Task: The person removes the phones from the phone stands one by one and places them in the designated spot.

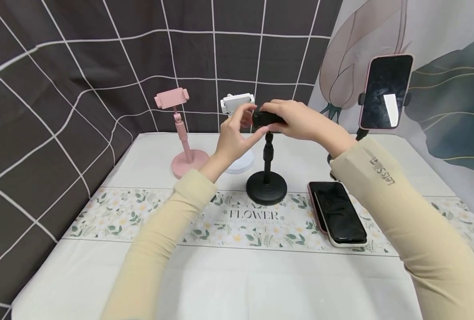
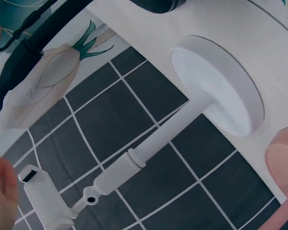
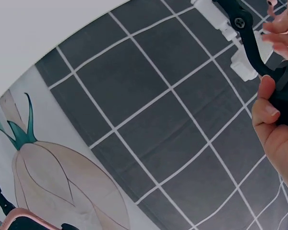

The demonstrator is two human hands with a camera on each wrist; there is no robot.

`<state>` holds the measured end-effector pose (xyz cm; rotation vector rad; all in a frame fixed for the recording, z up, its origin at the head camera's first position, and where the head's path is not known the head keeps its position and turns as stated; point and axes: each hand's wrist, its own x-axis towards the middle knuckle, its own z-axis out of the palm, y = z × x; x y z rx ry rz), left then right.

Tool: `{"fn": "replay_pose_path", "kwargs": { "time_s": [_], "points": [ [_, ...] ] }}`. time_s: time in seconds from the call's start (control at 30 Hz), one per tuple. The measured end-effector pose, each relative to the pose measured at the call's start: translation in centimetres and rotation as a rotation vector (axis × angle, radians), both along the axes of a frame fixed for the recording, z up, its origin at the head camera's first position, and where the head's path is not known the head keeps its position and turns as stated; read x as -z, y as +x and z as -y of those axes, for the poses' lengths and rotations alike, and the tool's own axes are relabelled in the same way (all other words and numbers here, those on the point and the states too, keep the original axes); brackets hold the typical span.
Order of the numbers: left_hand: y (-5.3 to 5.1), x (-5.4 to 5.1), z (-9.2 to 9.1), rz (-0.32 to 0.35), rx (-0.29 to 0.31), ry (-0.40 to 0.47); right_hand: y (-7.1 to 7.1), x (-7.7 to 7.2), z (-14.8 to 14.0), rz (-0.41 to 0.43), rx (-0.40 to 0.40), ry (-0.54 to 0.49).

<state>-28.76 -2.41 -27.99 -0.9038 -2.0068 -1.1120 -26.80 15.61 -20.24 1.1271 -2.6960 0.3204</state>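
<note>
My right hand (image 1: 296,118) grips the black phone holder head (image 1: 265,118) of a black desk stand (image 1: 267,189), fingers over the top and thumb along it. In the right wrist view, the thumb presses this black holder (image 3: 282,98). My left hand (image 1: 237,135) is at the holder's left end, thumb below and fingers above, loosely spread; contact there is hard to make out. Behind the left hand stands a white phone stand (image 1: 240,163), whose tilted clamp (image 2: 45,196) shows in the left wrist view. Left of it is a pink phone stand (image 1: 182,133).
Two phones (image 1: 338,213) lie partly stacked on the table at the right. Another phone (image 1: 386,91) is clamped upright on a black stand, behind my right forearm. A flowered strip (image 1: 141,213) crosses the white table (image 1: 205,284). Dark gridded cloth (image 1: 141,58) hangs behind.
</note>
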Motion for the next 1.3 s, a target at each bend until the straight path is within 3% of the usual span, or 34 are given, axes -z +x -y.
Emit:
{"fn": "replay_pose_path", "kwargs": {
  "time_s": [0.17, 0.43, 0.7, 0.87, 1.3],
  "points": [
    [-0.2, 0.4, 0.5, 0.010, -0.024, 0.009, -1.5, -0.5, 0.5, 0.008, 0.063, 0.038],
    [-0.3, 1.3, 0.5, 0.019, -0.040, 0.007, -3.4, -0.8, -0.1, -0.048, 0.143, 0.069],
    [0.0, 2.4, -0.5, 0.067, -0.032, -0.039, -4.3, 0.3, -2.1, -0.141, 0.251, 0.047],
    [0.0, 3.0, -1.5, 0.097, -0.027, -0.062, -4.7, 0.9, -2.6, -0.120, 0.295, 0.034],
    [-0.4, 2.9, -3.9, 0.128, -0.021, -0.107, -5.8, 1.2, -2.8, -0.057, 0.348, -0.025]
  ]
}}
